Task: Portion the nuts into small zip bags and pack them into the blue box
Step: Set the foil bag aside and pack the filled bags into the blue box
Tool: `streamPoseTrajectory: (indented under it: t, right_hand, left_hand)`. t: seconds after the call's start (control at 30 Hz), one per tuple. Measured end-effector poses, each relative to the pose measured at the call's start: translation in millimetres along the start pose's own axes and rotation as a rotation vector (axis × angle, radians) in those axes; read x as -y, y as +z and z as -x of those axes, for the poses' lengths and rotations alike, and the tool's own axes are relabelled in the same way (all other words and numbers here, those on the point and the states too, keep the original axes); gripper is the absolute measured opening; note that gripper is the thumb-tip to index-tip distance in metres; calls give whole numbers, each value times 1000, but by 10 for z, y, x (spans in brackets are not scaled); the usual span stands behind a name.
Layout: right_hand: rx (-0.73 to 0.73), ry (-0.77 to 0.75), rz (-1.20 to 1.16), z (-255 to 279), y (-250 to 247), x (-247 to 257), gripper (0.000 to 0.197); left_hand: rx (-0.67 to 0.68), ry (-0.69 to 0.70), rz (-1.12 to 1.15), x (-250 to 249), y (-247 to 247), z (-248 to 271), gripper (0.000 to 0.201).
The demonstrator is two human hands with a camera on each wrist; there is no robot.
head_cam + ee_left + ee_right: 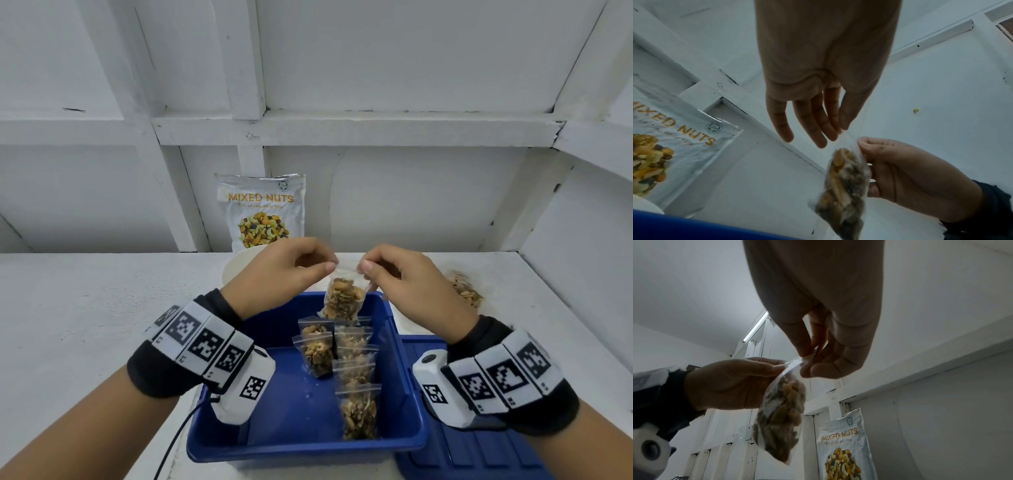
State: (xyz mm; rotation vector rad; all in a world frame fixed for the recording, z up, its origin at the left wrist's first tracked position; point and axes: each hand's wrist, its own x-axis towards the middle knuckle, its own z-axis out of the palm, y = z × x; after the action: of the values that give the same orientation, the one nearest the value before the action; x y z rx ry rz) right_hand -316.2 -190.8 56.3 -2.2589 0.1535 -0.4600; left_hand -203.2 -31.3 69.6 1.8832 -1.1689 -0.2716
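Note:
A small clear zip bag of nuts [344, 297] hangs above the far end of the blue box [291, 404]. My left hand [327, 263] pinches the bag's top strip at its left corner, and my right hand [363, 264] pinches the right corner. The same bag [844, 181] shows in the left wrist view, and the bag [780, 417] dangles between both hands in the right wrist view. Several filled zip bags [354, 373] stand in rows inside the box.
A MIXED NUTS pouch [261, 212] leans on the white wall at the back. A white bowl [230, 270] sits behind my left hand. Loose nuts [466, 292] lie on a plate at the right. The blue lid [459, 445] lies right of the box.

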Motion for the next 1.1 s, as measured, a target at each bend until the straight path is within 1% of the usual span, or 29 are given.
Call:
streamPoseTrajectory:
  t: [0.13, 0.23, 0.43, 0.57, 0.67, 0.77, 0.83, 0.9, 1.0, 1.1]
  right_hand:
    - [15, 11, -48, 7, 22, 29, 14]
    - [12, 5, -80, 13, 40, 51, 14]
    - [-38, -5, -80, 44, 71, 28, 4]
    - [-89, -49, -54, 57, 76, 27, 19]
    - [-114, -88, -46, 69, 71, 47, 24]
    - [-115, -116, -40, 82, 63, 59, 26]
    - [-113, -120, -37, 88, 58, 62, 25]
    - [-118, -121, -39, 96, 64, 70, 22]
    - [-122, -145, -28, 114, 85, 91, 15]
    - [-137, -167, -31, 118, 89, 103, 10]
  left_hand:
    - [-38, 1, 15, 30, -1, 29, 4]
    - [-83, 22, -18, 41, 19, 43, 5]
    - [-191, 57, -59, 89, 42, 86, 20]
    - [-203, 42, -6, 88, 24, 101, 17]
    - [-172, 28, 42, 77, 14, 119, 12]
    - [-126, 29, 45, 71, 13, 141, 11]
    - [-128, 66, 18, 72, 22, 146, 15]
    - [-158, 102, -6, 83, 36, 153, 20]
    - [-200, 117, -1, 85, 58, 165, 11]
    - [-213, 118, 1, 72, 58, 162, 8]
